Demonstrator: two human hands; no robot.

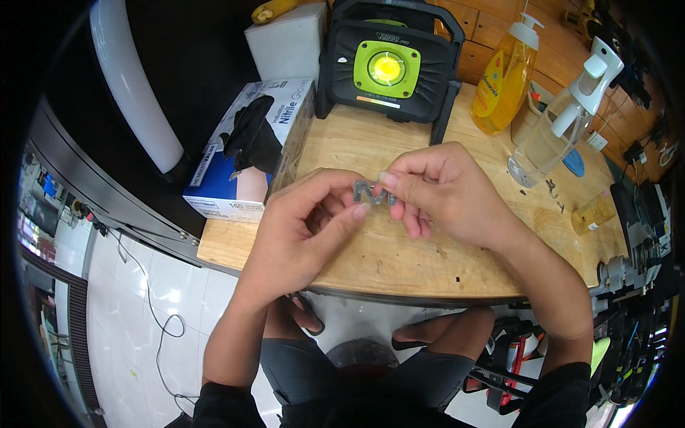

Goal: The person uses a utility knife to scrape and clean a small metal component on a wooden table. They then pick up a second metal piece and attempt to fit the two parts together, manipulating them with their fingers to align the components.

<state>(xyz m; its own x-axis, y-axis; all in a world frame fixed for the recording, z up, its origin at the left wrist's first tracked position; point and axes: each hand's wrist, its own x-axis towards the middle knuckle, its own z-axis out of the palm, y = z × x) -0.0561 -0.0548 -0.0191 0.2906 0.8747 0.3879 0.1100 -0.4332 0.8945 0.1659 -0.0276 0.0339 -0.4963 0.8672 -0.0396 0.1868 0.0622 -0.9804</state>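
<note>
Left hand: the left hand (303, 228) comes up from the lower edge with its fingers curled narrow; thumb and forefinger pinch the left end of a small grey metal piece (371, 192), likely to keep it from turning.
Right hand: the right hand (446, 189) meets it from the other side, forefinger tip pressed on the piece's top edge and thumb beneath, the remaining fingers folded under, so the piece is braced at both ends.
Metal piece: flat, silvery, cut into angular letter-like shapes; it sits between the two sets of fingertips, lifted off the wooden bench (371, 257) rather than resting on it, apparently so both faces can be reached.
Beyond the left fingers: an open box of black gloves (250, 146) lies on the bench's left corner, its opening facing up.
Straight beyond the fingertips: a black and green work lamp (387, 68) stands tilted toward the hands, lit, seemingly placed to throw light on the piece.
Beyond the right fingers: a yellow pump bottle (506, 78) and a clear spray bottle (556, 121) stand upright, well apart from the hands.
</note>
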